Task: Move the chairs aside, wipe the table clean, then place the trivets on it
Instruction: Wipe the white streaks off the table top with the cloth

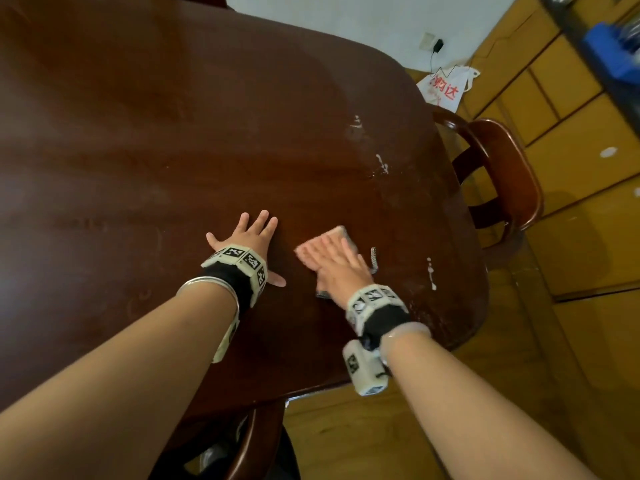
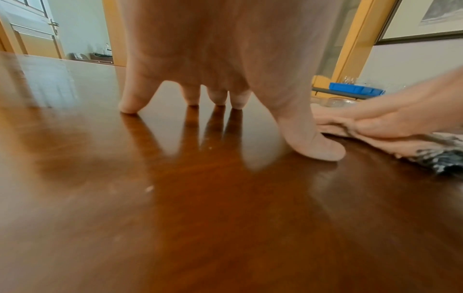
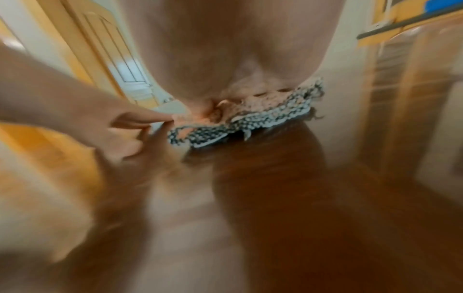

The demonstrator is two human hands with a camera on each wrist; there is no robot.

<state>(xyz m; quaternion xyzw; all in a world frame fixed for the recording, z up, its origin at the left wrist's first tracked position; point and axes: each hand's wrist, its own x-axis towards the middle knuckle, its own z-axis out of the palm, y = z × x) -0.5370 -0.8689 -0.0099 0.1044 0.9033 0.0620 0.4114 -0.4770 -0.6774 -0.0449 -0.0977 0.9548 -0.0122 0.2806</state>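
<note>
The wiping step is in hand: the right hand presses flat, fingers straight, on a pink cloth on the surface. The left hand, just beside it, rests splayed and holds nothing. White smears beyond the right hand likely call for the next stroke. No trivets show.

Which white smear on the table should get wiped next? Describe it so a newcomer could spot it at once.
On the dark wooden table, look to the right edge, beside the right hand pressing the pink cloth. The smear is a thin white dribble nearest that hand; the other white marks lie farther up, level with the chair.
</note>
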